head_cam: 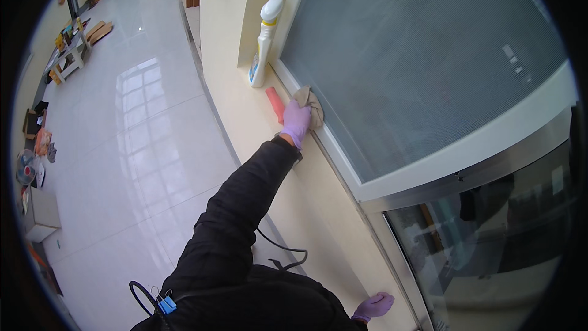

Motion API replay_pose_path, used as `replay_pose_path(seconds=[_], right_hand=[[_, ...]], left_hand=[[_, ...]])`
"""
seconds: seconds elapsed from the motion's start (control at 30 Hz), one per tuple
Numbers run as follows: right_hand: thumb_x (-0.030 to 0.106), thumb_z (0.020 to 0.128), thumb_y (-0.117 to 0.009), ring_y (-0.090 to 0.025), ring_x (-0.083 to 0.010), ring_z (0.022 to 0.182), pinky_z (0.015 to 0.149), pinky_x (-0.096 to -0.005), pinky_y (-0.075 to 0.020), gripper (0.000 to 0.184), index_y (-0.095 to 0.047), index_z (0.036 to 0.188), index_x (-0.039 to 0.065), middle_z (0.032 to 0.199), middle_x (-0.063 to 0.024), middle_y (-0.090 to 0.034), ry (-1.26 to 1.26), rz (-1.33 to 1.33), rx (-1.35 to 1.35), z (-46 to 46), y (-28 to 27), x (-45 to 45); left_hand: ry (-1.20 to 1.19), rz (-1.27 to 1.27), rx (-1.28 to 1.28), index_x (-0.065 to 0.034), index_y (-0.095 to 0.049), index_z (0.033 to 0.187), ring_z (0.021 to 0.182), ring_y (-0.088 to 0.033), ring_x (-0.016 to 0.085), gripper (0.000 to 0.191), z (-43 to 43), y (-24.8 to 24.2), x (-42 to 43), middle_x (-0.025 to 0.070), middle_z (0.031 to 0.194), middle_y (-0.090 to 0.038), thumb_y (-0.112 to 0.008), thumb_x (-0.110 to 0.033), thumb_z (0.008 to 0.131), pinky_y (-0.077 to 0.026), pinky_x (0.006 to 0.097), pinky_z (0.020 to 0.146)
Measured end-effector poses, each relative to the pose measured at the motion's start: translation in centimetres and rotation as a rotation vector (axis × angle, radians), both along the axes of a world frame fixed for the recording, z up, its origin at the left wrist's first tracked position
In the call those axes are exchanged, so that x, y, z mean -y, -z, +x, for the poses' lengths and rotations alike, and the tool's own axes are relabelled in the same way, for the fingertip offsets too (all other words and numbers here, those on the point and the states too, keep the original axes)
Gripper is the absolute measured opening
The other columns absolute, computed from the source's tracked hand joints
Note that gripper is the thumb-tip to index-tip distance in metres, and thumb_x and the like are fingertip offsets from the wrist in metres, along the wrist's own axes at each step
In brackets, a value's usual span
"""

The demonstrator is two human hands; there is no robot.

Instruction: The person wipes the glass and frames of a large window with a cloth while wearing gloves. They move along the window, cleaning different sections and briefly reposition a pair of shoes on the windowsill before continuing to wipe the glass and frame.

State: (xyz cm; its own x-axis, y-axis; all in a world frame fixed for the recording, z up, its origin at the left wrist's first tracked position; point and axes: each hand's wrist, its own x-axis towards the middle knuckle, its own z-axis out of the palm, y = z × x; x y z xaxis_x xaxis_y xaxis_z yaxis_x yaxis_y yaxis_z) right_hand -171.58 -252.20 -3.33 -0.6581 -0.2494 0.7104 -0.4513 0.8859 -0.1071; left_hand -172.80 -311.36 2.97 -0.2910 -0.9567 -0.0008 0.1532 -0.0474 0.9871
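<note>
My left hand, in a purple glove, grips a beige-brown cloth and presses it against the lower part of the white window frame. Beside that hand, a pinkish-red handle-like object lies on the cream sill; its far end is hidden. A white spray bottle with a yellow collar stands farther along the sill, near the wall corner. My right hand, also gloved in purple, rests low in the view by the sill's edge, its fingers curled; no object shows in it.
A mesh screen fills the window frame, with a dark reflective glass pane nearer me. Glossy floor tiles lie left of the ledge. A cluttered white table, a fan and a cabinet stand along the far wall.
</note>
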Motion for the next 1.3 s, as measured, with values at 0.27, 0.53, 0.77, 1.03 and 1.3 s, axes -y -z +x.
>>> replay_pose_path(seconds=[0.27,0.53,0.77,1.03,1.3], right_hand=[[0.010,0.087,-0.048,-0.052,-0.0321,0.074,0.068,-0.0429,-0.0408,0.010,-0.052,0.079,0.005,0.079,-0.0102,-0.050,-0.080,-0.016,-0.069,-0.2,0.0,0.0],[0.009,0.086,-0.048,-0.052,-0.0319,0.075,0.068,-0.0428,-0.0406,0.009,-0.052,0.079,0.006,0.079,-0.0100,-0.050,-0.013,-0.006,-0.003,0.1,-0.1,0.1],[0.007,0.085,-0.047,-0.052,-0.0316,0.075,0.068,-0.0426,-0.0407,0.008,-0.052,0.079,0.005,0.079,-0.0096,-0.051,-0.079,-0.017,-0.043,-0.1,-0.2,0.1],[0.009,0.083,-0.049,-0.052,-0.0334,0.079,0.071,-0.0443,-0.0406,0.007,-0.052,0.078,0.006,0.080,-0.0109,-0.051,0.015,0.005,0.035,0.2,-0.5,0.2],[0.008,0.083,-0.050,-0.052,-0.0339,0.076,0.069,-0.0444,-0.0403,0.007,-0.051,0.076,0.006,0.079,-0.0120,-0.050,-0.006,-0.020,0.028,0.3,-1.0,0.7]], left_hand=[[0.153,-0.302,0.017,0.0042,-0.040,0.138,0.117,-0.056,0.047,0.056,0.5,2.6,-9.2,0.0348,0.125,-0.055,-0.059,-0.015,0.089,-0.047,0.0446,0.098],[0.195,-0.042,-0.076,0.0027,-0.045,0.116,0.093,-0.065,0.043,0.035,-0.4,1.4,-1.8,0.0259,0.100,-0.064,-0.060,-0.010,0.087,-0.054,0.0465,0.080],[0.356,-0.256,-0.046,-0.0018,-0.048,0.124,0.088,-0.065,0.028,0.039,1.4,1.7,-16.4,0.0151,0.098,-0.057,-0.058,-0.003,0.086,-0.053,0.0357,0.079],[0.415,0.302,-0.338,-0.0004,-0.047,0.129,0.102,-0.061,0.021,0.037,1.3,-0.7,-12.7,0.0113,0.110,-0.061,-0.052,-0.001,0.093,-0.051,0.0342,0.088],[0.542,0.181,-0.212,0.0026,-0.052,0.128,0.101,-0.061,0.020,0.041,1.2,0.7,-26.8,0.0087,0.110,-0.062,-0.061,0.000,0.088,-0.050,0.0332,0.091]])
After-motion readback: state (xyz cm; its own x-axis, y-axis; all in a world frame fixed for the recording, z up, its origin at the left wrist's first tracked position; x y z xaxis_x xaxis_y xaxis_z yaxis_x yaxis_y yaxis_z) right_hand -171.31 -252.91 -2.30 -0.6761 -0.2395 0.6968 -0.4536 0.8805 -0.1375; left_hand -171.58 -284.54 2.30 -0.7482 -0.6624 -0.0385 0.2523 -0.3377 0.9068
